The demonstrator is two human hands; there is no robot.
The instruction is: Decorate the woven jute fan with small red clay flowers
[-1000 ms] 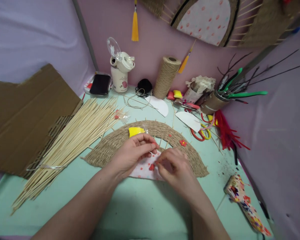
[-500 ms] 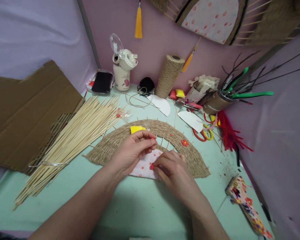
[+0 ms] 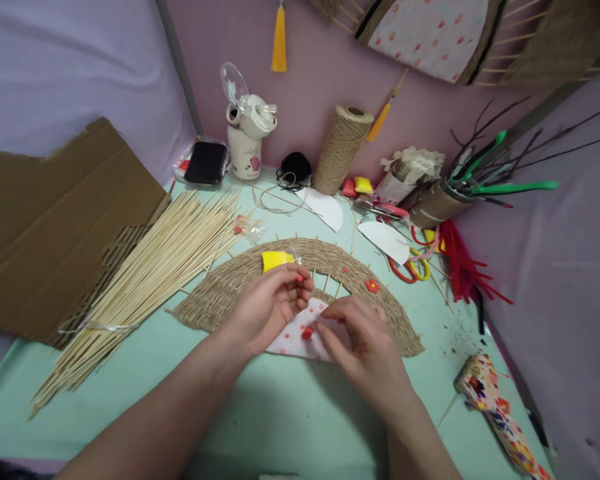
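Note:
A half-round woven jute fan [image 3: 220, 293] with a white dotted fabric centre [image 3: 294, 339] lies on the mint table [image 3: 145, 373]. My left hand [image 3: 267, 307] hovers over it with fingers pinched on a small red piece. My right hand [image 3: 363, 347] rests beside it, fingertips touching a small red clay bit [image 3: 307, 332] on the fabric. A yellow clay lump [image 3: 275, 259] in clear wrap sits just behind my left fingers. A red clay flower [image 3: 373, 286] is stuck on the weave to the right.
A bundle of bamboo skewers [image 3: 145, 280] and cardboard [image 3: 55, 220] lie left. At the back stand a white cup [image 3: 245, 143], a phone [image 3: 205, 162] and a jute spool [image 3: 340, 148]. Scissors [image 3: 407, 267], red pipe cleaners [image 3: 463, 267], a tool pot [image 3: 437, 203] and a patterned glue gun [image 3: 495, 410] are right.
My right hand's fingers have shifted slightly right, uncovering the red clay bit on the fabric. My left hand stays pinched in nearly the same spot.

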